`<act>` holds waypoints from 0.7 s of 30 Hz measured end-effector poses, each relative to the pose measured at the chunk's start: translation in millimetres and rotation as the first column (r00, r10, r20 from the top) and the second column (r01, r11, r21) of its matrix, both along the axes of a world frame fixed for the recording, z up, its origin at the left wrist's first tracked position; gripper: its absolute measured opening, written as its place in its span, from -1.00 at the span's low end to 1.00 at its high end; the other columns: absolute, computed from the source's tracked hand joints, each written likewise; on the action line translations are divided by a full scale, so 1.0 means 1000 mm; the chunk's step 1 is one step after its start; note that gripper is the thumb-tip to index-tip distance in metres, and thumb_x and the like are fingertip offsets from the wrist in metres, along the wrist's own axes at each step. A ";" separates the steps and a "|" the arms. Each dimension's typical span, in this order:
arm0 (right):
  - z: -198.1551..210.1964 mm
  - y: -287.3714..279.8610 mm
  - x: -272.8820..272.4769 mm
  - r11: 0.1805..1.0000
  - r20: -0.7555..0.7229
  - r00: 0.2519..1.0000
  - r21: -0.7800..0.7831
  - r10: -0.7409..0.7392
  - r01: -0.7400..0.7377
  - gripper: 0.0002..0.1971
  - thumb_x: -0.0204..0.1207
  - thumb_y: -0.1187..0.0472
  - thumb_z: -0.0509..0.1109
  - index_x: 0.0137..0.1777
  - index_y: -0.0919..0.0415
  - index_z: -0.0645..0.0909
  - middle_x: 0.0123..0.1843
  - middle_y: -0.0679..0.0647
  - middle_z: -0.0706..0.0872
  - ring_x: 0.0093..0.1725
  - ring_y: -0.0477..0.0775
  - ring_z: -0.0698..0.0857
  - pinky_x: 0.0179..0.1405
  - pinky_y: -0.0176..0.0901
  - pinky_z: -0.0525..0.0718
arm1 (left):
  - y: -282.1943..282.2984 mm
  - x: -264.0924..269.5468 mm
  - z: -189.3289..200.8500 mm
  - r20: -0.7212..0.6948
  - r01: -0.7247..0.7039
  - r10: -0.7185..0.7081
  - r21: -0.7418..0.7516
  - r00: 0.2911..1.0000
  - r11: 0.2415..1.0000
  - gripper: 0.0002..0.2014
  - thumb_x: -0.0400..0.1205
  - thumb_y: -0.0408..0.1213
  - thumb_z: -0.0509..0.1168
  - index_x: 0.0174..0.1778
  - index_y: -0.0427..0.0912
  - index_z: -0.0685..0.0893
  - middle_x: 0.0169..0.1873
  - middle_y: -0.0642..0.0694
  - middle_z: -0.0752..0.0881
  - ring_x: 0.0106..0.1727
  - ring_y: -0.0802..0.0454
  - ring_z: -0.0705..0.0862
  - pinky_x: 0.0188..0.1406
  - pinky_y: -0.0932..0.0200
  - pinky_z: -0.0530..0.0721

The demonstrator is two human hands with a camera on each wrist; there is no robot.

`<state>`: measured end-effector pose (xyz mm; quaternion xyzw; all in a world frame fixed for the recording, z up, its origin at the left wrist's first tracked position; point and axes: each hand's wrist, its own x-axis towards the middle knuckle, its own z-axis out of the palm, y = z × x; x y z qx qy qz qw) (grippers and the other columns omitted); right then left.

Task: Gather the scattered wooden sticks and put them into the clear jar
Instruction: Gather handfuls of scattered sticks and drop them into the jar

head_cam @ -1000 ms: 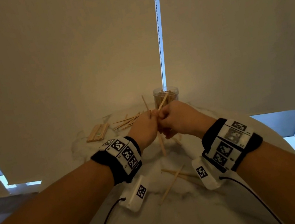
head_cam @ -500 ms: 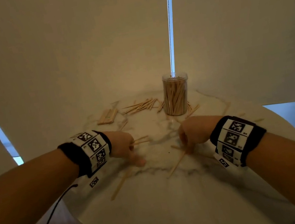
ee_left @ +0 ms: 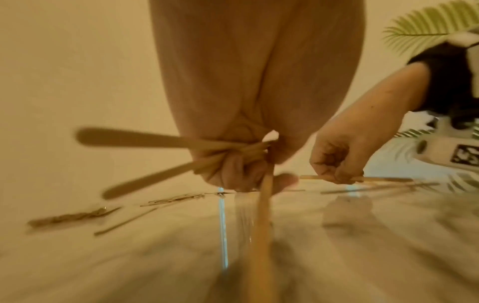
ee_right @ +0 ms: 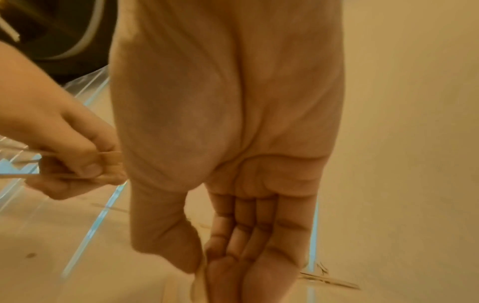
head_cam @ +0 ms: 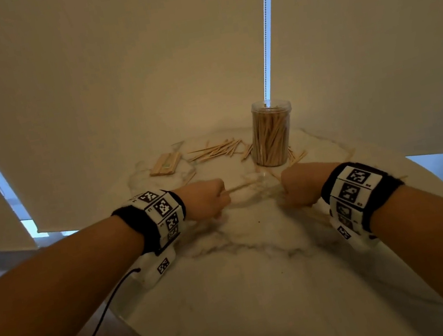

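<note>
Our left hand (head_cam: 208,198) grips several wooden sticks (ee_left: 160,151); our right hand (head_cam: 299,186) seemingly pinches one stick (ee_left: 373,179); fanned sticks may slip before the clear jar (head_cam: 272,135).

The jar (head_cam: 272,135) stands behind both hands, loose sticks (head_cam: 217,149) to its left.

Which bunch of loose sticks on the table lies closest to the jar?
The few sticks fanned at the jar's right base; the bigger pile lies farther left.
</note>
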<state>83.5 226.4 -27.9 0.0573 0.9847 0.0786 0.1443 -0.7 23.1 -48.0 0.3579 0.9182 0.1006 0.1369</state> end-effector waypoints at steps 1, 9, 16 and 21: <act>0.002 0.005 -0.001 0.998 -0.026 1.000 -0.058 -0.014 0.013 -0.61 0.61 0.07 0.33 -0.47 0.16 0.55 -0.47 0.03 0.62 -0.47 0.01 0.56 -0.22 -0.06 0.67 | 0.002 -0.003 0.002 0.067 -0.059 0.051 0.133 0.996 0.989 -0.72 0.81 -0.08 0.03 0.15 -0.21 0.50 -0.02 -0.10 0.72 -0.06 -0.07 0.67 -0.06 0.05 0.62; 0.027 0.000 -0.013 0.690 -0.350 0.922 -0.710 -0.168 -0.143 -0.84 0.59 0.27 0.43 -0.21 0.29 0.71 -0.30 0.09 0.85 -0.31 -0.01 0.84 -0.29 -0.29 0.77 | 0.046 -0.014 0.015 0.386 -0.349 0.115 0.617 0.915 0.705 -0.31 0.58 0.44 0.11 0.08 -0.22 0.55 -0.38 -0.09 0.50 -0.50 0.05 0.44 -0.44 0.15 0.56; 0.025 -0.023 -0.018 0.711 -0.463 0.880 -0.654 -0.106 -0.259 -0.80 0.63 0.15 0.42 -0.19 0.17 0.77 -0.30 0.04 0.84 -0.29 -0.03 0.83 -0.13 -0.10 0.84 | 0.061 -0.009 0.019 0.341 -0.368 0.158 0.732 0.927 0.573 -0.59 0.83 -0.02 0.00 0.09 -0.26 0.61 -0.25 -0.13 0.62 -0.31 -0.02 0.57 -0.36 0.09 0.58; 0.017 -0.016 -0.019 0.853 -0.284 0.955 -0.516 -0.080 -0.082 -0.73 0.54 0.00 0.49 -0.21 0.20 0.77 -0.33 0.02 0.84 -0.30 -0.01 0.82 -0.15 -0.12 0.80 | 0.033 -0.026 0.023 0.410 -0.470 0.238 0.688 0.880 0.553 -0.65 0.83 0.02 -0.02 0.10 -0.16 0.53 -0.24 -0.10 0.61 -0.24 0.00 0.62 -0.26 0.07 0.68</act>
